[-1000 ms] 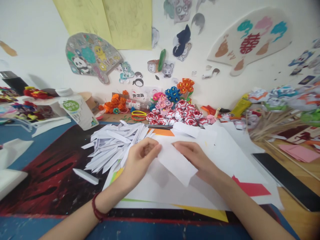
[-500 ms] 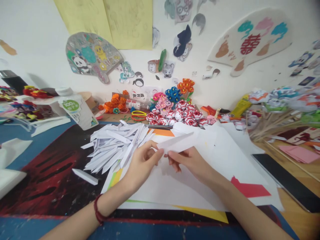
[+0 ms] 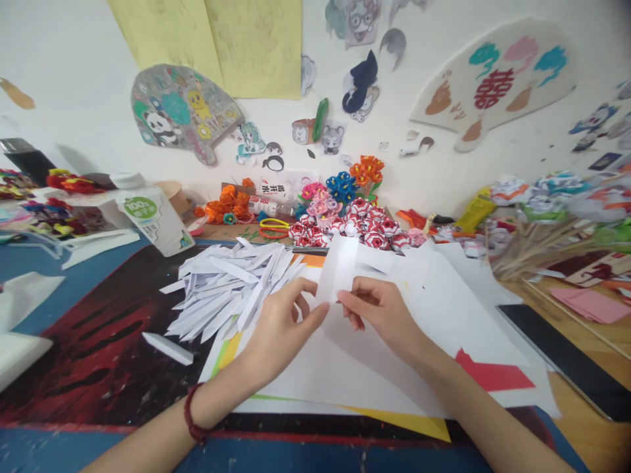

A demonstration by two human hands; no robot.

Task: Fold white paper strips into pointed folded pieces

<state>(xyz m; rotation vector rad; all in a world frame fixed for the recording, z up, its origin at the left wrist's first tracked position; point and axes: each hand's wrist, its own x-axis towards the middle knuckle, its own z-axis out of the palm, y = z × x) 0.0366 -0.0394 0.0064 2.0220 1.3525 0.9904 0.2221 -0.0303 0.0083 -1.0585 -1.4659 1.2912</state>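
Between my hands a creased strip of white paper (image 3: 339,269) stands up, tilted slightly to the right. My left hand (image 3: 283,322) pinches its lower left edge between thumb and fingers. At its lower right edge, my right hand (image 3: 377,305) grips it with thumb and curled fingers. Below them lie large white paper sheets (image 3: 305,374), with yellow and green paper showing at their edges. Left of my hands is a heap of folded white paper strips (image 3: 217,282). A single folded strip (image 3: 168,347) lies apart on the dark mat.
Red-and-white paper flowers (image 3: 365,226) and other coloured flowers stand along the wall. At the left is a white bottle (image 3: 155,220). A black phone-like slab (image 3: 566,358), pink paper (image 3: 589,304) and a red paper piece (image 3: 495,373) lie at the right.
The white paper strip has turned from lying slantwise to standing up and now shows its opened fold. Both hands still hold it, having shifted slightly to the right.
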